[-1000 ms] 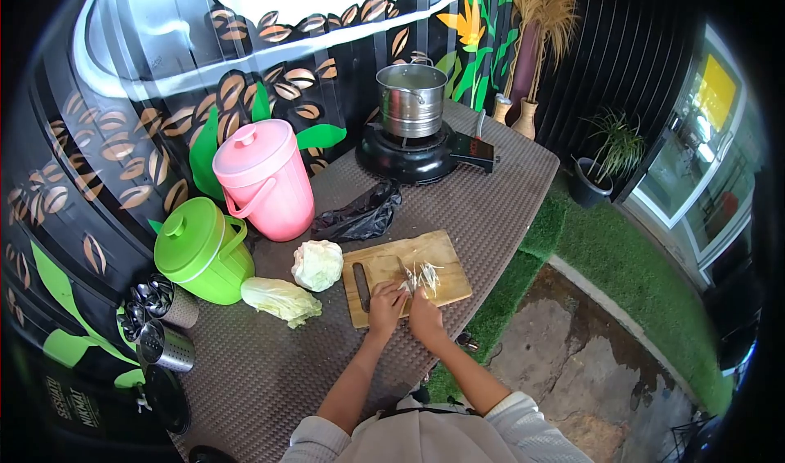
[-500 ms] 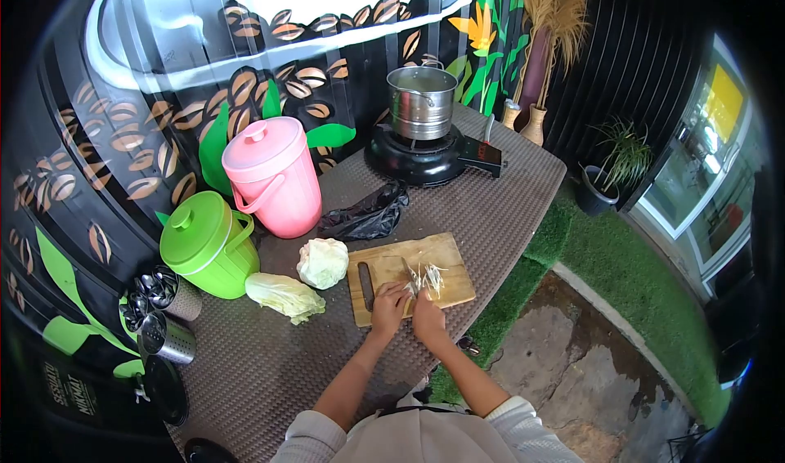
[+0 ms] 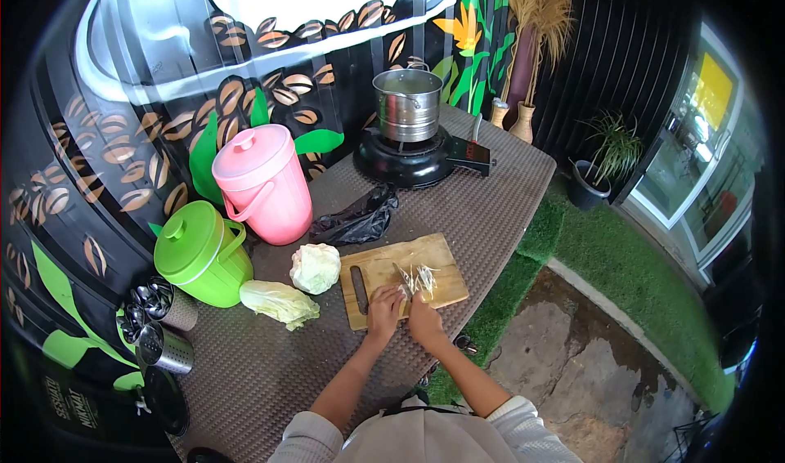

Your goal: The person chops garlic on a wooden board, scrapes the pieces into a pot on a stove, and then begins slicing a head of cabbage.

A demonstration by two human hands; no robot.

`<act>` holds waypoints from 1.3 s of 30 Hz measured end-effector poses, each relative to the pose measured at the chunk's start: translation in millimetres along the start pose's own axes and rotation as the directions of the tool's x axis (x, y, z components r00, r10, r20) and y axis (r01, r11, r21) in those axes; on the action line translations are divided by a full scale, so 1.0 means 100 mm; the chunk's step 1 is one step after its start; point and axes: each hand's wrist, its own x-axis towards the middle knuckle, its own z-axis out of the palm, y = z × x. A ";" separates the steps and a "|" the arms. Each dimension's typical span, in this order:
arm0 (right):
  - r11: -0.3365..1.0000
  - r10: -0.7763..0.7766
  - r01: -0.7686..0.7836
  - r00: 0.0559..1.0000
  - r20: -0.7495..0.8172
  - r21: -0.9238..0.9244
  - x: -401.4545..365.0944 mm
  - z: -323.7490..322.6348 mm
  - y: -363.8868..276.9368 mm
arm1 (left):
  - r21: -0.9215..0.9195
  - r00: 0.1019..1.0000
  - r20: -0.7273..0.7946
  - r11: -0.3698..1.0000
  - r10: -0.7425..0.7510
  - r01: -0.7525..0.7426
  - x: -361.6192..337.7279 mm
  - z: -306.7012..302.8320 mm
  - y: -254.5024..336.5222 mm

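A wooden cutting board (image 3: 376,277) lies on the table in front of me. My right hand (image 3: 424,321) is closed round the handle of a knife (image 3: 404,277), whose blade points away from me over the board. Thin pale shreds of a vegetable (image 3: 423,281) are scattered to the right of the blade. My left hand (image 3: 384,311) rests on the board's near part, its fingers bent together close to the blade. What lies under those fingertips is mostly hidden. Left of the board sit a round pale cabbage (image 3: 316,268) and a napa cabbage (image 3: 280,301).
A steel pot (image 3: 406,107) stands on a black portable stove (image 3: 401,162) at the back. A black plastic bag (image 3: 357,216) lies behind the board. Pink (image 3: 266,189) and green (image 3: 204,254) lidded buckets stand left, near a perforated steel holder (image 3: 165,348).
The whole view has shifted slightly, with things appearing a little further left. Both hands stay at the board, and the knife remains beside the pale shreds.
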 end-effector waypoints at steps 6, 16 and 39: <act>0.999 0.029 -0.029 1.000 -0.007 -0.045 -0.17 0.02 -0.06 | 0.060 0.998 -0.017 0.997 -0.053 0.054 -0.04 -0.02 0.07; 1.000 -0.023 0.021 0.997 0.079 0.021 0.02 -0.14 -0.05 | 0.119 1.000 0.004 0.993 -0.009 0.008 -0.07 -0.02 0.03; 0.999 0.027 -0.027 1.000 -0.002 -0.020 -0.15 0.14 -0.05 | -0.014 0.999 0.034 1.000 0.009 -0.008 -0.07 -0.07 0.00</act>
